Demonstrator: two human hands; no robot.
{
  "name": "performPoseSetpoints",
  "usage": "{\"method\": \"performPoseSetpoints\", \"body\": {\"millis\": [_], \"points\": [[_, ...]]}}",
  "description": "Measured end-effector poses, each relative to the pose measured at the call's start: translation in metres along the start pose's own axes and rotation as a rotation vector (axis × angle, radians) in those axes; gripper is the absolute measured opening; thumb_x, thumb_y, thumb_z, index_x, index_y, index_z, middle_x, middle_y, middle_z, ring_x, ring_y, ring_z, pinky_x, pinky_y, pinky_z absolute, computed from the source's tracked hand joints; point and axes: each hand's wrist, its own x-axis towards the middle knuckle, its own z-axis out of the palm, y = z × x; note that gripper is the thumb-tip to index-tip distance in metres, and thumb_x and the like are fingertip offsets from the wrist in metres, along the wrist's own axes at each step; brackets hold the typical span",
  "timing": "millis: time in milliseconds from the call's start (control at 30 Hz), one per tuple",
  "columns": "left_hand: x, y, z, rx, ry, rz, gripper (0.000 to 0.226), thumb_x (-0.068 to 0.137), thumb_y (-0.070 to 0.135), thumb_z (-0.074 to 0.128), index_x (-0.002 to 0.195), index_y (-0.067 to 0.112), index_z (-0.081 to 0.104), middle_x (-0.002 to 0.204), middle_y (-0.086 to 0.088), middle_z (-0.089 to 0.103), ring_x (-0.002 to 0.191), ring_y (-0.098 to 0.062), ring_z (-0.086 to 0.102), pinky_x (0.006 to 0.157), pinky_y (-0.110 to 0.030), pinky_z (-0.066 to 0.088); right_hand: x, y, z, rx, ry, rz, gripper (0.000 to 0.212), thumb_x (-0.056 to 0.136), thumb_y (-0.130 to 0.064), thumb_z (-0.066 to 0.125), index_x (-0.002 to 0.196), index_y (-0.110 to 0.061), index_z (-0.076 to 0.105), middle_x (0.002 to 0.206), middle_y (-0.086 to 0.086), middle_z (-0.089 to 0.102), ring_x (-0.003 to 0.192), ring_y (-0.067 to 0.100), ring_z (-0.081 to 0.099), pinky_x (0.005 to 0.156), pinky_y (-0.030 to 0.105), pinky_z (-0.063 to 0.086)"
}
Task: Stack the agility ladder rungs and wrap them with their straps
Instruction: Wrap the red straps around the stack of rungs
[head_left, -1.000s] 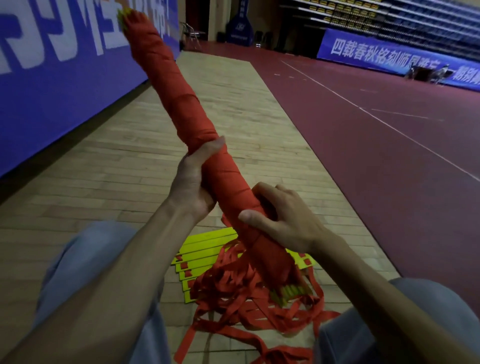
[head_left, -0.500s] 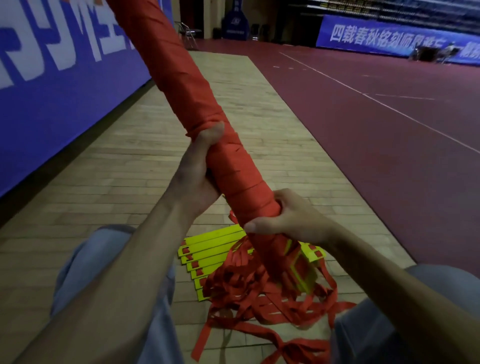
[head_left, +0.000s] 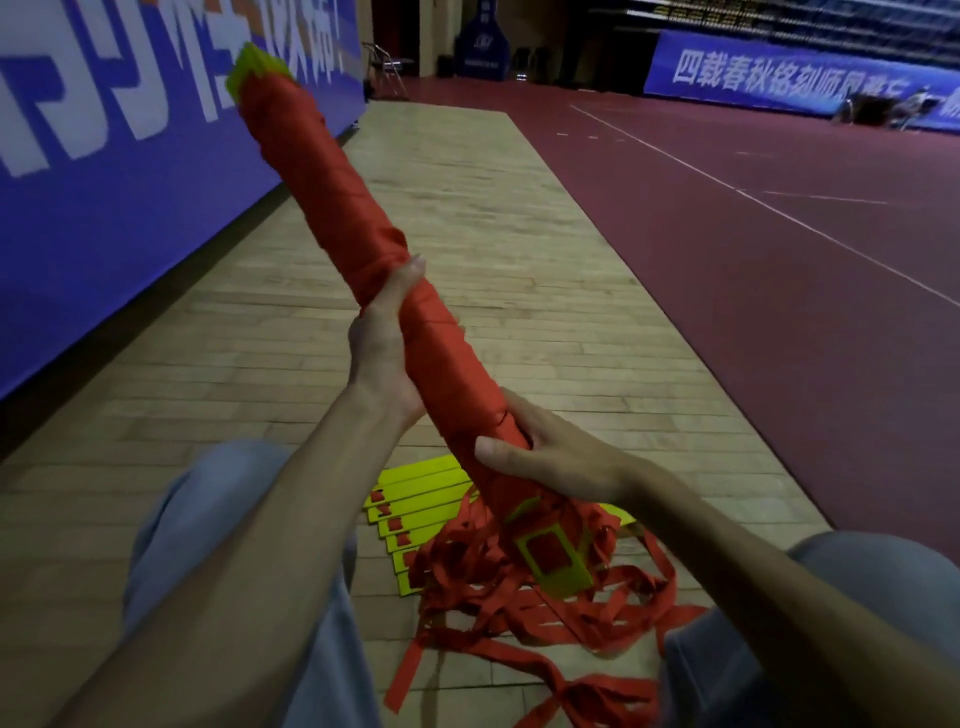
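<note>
Bundle (head_left: 358, 244), wrapped red with yellow tips at both ends, slants up toward the blue banner (head_left: 104, 218). The left hand (head_left: 382, 353) grasps its middle, thumb lying along it. The right hand (head_left: 550, 457) grasps it nearer the lower end, fingers curled round. Beneath, loose straps (head_left: 498, 608) and more rungs (head_left: 415, 493) lie on the wooden floor (head_left: 519, 260).

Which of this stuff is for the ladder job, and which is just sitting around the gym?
For the job:
- wrapped bundle of rungs, gripped by the left hand and right hand
- loose red straps on the floor
- yellow rungs lying there too

Just lying about:
- folding chair at the far wall
- blue banner on the left
</note>
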Motion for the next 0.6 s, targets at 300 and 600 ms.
{"method": "performPoseSetpoints", "body": {"millis": [300, 600], "points": [[0.0, -0.005, 0.005, -0.177, -0.331, -0.049, 0.041, 0.084, 0.048, 0.065, 0.064, 0.013, 0.073, 0.073, 0.0, 0.063, 0.058, -0.012, 0.062, 0.06, -0.024, 0.052, -0.006, 0.003, -0.01, 0.307, -0.259, -0.002, 0.07, 0.055, -0.054, 0.087, 0.112, -0.023, 0.059, 0.094, -0.011, 0.068, 0.087, 0.004, 0.065, 0.076, 0.019, 0.052], [0.008, -0.024, 0.015, 0.624, 0.091, 0.216, 0.069, 0.08, 0.054, 0.073, 0.123, 0.007, 0.046, 0.11, -0.008, 0.068, 0.091, -0.018, 0.069, 0.073, -0.035, 0.056, -0.001, 0.012, 0.002, -0.325, 0.197, 0.097, 0.055, 0.063, -0.066, 0.076, 0.088, -0.02, 0.062, 0.078, 0.004, 0.069, 0.075, 0.021, 0.066, 0.07, 0.042, 0.054]]}}
